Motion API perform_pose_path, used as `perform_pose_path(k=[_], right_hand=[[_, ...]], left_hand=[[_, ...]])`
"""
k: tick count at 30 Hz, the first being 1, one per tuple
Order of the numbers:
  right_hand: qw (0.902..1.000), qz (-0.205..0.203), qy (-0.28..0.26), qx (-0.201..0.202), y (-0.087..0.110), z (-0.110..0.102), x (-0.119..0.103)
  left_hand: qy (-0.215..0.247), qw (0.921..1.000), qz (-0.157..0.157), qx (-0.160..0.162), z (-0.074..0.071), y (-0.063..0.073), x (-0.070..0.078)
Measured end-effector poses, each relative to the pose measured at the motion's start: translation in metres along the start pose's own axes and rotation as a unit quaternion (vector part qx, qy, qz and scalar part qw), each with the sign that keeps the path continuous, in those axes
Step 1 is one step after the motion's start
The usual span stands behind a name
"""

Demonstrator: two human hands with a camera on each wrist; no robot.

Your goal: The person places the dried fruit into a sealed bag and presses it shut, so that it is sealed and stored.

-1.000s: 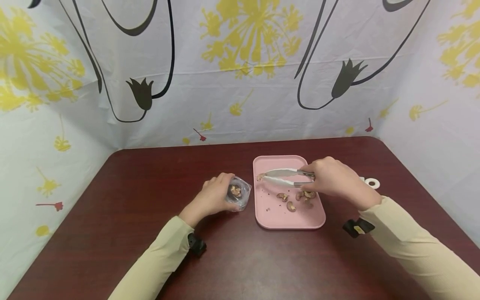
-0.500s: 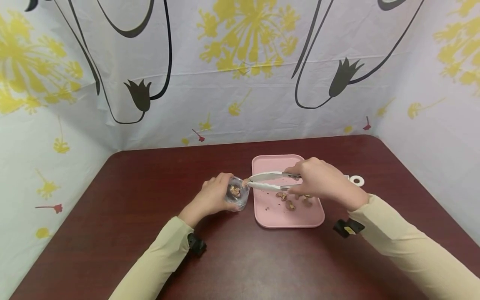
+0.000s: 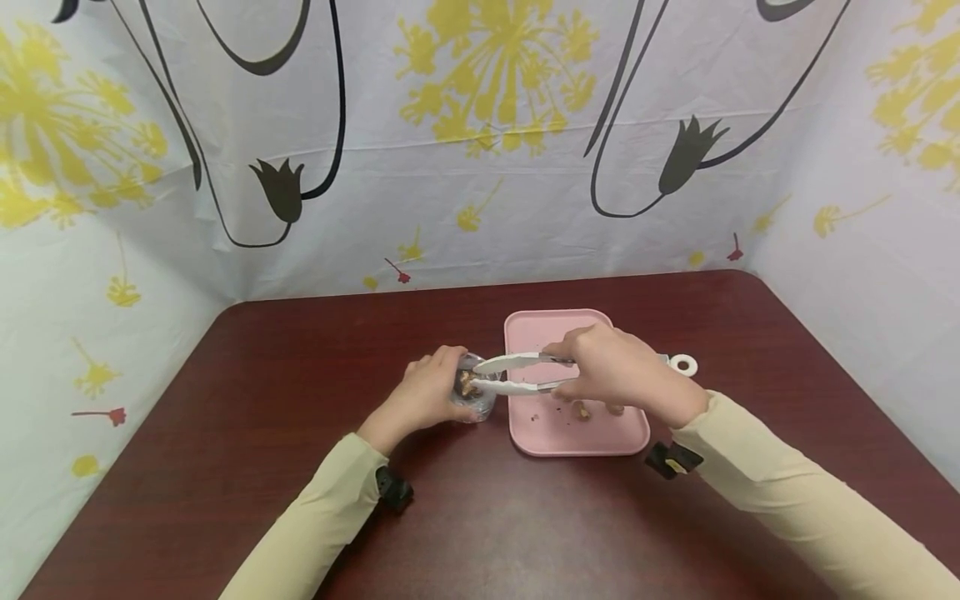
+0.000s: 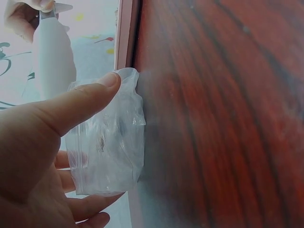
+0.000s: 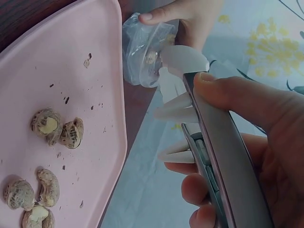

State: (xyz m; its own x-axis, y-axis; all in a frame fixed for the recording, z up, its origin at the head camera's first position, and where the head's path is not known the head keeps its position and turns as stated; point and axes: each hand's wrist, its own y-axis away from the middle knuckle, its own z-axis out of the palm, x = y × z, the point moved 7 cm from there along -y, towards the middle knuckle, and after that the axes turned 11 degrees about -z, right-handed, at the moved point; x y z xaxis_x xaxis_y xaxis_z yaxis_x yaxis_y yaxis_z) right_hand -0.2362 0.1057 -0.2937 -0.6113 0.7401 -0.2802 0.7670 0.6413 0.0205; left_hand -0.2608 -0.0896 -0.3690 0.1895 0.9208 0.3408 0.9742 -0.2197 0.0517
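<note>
My left hand [image 3: 422,392] holds a small clear plastic bag [image 4: 111,152] upright on the table, thumb on one side and fingers round the other. Several cashews [image 3: 468,382] show through its open top. In my right hand [image 3: 626,371] is a pair of tongs [image 3: 512,362] with metal arms and white tips. The tips stand apart over the mouth of the bag, and no nut shows between them. A pink tray [image 3: 536,440] lies just right of the bag. Unpeeled cashews [image 5: 46,124] with brown skins lie on it.
Dark skin flakes [image 5: 87,61] are scattered on the tray. The tray sits on a dark reddish wooden table [image 3: 337,333]. Behind and beside the table hangs a white cloth [image 3: 435,183] with yellow and grey flower prints.
My right hand has carried the tongs left from the tray to the bag. The cashew once at their tips no longer shows there, and the tips have parted. My left hand stays in place.
</note>
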Motion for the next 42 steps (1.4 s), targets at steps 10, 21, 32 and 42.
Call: perform_pose_path(k=[10, 21, 32, 42], right_hand=[[0.9999, 0.002, 0.009, 0.012, 0.003, -0.002, 0.004], [0.9973, -0.026, 0.053, 0.043, 0.011, -0.011, 0.007], [0.9958, -0.024, 0.071, 0.052, 0.030, -0.017, 0.018], [0.9944, 0.001, 0.072, 0.077, 0.055, -0.024, 0.031]], left_hand=[[-0.002, 1.0000, 0.000, -0.002, 0.000, -0.001, 0.000], [-0.001, 1.0000, -0.007, 0.001, 0.000, 0.000, 0.000], [-0.007, 1.0000, -0.005, -0.001, 0.001, 0.000, -0.001], [-0.008, 0.9999, -0.012, -0.005, 0.002, -0.001, 0.000]])
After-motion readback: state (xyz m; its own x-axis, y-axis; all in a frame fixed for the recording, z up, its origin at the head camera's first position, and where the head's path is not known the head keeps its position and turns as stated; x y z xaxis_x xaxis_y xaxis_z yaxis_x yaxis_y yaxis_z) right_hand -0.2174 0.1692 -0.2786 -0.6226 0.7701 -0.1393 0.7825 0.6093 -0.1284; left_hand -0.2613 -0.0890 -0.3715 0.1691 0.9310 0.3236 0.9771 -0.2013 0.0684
